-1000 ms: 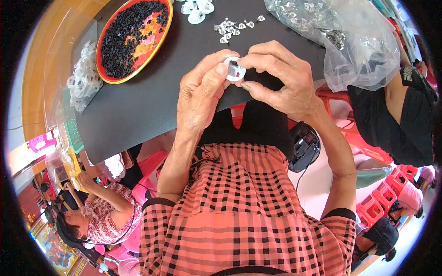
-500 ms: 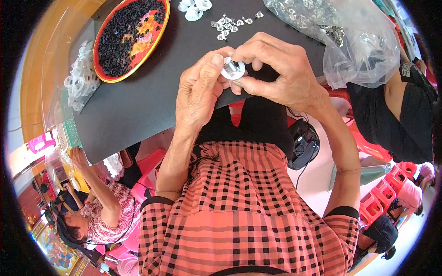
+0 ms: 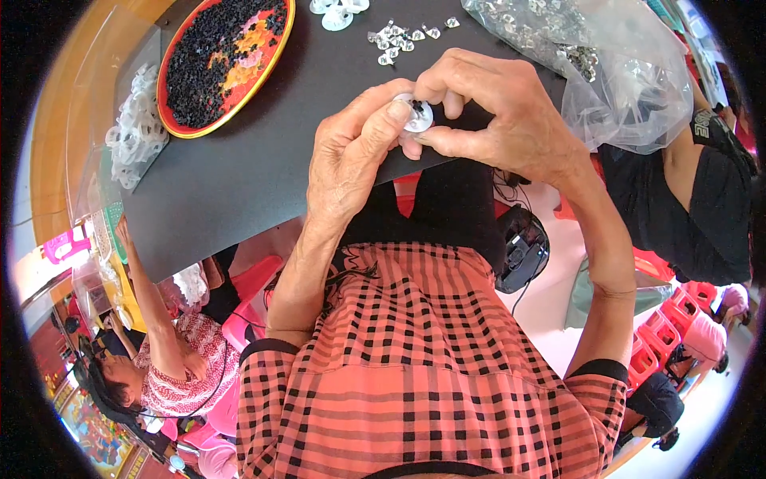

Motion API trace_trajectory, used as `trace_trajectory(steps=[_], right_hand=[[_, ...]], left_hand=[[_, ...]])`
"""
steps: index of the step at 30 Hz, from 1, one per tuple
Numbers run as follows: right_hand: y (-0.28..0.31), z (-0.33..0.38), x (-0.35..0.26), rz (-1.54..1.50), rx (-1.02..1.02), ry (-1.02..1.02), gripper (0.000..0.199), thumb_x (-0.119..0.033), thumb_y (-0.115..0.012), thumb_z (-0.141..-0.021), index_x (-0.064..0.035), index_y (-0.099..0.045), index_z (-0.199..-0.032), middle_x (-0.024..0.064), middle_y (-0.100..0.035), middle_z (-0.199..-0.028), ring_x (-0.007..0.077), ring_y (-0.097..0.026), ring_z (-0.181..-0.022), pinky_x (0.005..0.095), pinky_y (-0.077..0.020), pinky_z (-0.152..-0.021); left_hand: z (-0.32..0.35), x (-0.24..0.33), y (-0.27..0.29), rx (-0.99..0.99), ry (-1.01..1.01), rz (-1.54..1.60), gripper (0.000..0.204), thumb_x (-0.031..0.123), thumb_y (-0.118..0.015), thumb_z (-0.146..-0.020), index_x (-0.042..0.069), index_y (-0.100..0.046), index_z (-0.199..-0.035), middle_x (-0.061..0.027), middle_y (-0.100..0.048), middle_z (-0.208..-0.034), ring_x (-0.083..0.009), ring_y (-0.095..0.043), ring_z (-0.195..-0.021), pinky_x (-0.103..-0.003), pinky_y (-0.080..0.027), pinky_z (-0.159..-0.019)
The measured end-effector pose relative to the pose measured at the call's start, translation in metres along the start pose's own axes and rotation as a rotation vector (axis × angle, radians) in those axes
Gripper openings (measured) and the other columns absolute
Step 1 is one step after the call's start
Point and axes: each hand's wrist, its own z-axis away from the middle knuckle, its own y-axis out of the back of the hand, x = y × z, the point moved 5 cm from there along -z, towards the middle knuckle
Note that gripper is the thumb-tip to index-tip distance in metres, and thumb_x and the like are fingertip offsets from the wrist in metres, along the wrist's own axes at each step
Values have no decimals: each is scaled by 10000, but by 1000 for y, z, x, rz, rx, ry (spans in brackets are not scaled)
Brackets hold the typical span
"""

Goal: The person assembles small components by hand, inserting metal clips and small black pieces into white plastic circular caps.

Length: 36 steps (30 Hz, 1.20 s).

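Black tabletop (image 3: 263,160) lower; white disc (image 3: 416,114) unchanged between hands.

Fingers of both hands cover most of the white disc (image 3: 416,114); its black centre piece is too small to make out. The white parts (image 3: 338,11) at the top are cut by the picture's edge. The bag (image 3: 638,88) blurs its small metal pieces into a grey mass.
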Motion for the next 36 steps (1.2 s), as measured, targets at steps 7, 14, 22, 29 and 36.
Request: trace_trajectory(steps=[7, 14, 22, 29, 36], right_hand=[[0, -7, -4, 49, -94, 51, 274, -143, -730, -641, -21, -515, -759, 98, -507, -690, 269, -521, -600, 362, -411, -544], [-4, -2, -6, 187, -45, 7, 286, -201, -717, -637, -46, -502, -744, 104, -533, -701, 313, -556, -641, 397, -424, -563], [-7, -4, -2, 125, -38, 0, 270, -198, -716, -611, -52, -516, -717, 97, -513, -620, 300, -536, -557, 382, -413, -515], [-9, -2, 1, 73, -36, -22, 265, -177, -722, -605, -58, -512, -716, 83, -475, -584, 267, -499, -527, 363, -386, -493], [-10, -2, 2, 57, -59, -20, 271, -138, -746, -614, -55, -521, -739, 74, -476, -602, 218, -493, -533, 334, -387, -493]], left_hand=[[0, -2, 0, -72, -21, -33, 350, 271, -492, -964, -13, -585, -1148, -24, -613, -776, -39, -505, -640, -179, -353, -530], [0, -3, -2, -74, -8, 6, 342, 255, -475, -974, -22, -584, -1141, -12, -602, -826, -49, -522, -701, -182, -422, -598], [-1, -4, -1, -98, -18, -3, 337, 254, -478, -973, -26, -589, -1126, -20, -608, -850, -64, -535, -731, -205, -454, -647], [0, -1, -4, -116, -67, 20, 334, 255, -475, -975, -25, -597, -1108, -14, -604, -834, -61, -532, -719, -203, -439, -628], [0, -4, -1, -81, -15, -3, 336, 244, -466, -978, -32, -575, -1134, -35, -608, -852, -73, -550, -723, -205, -448, -628]])
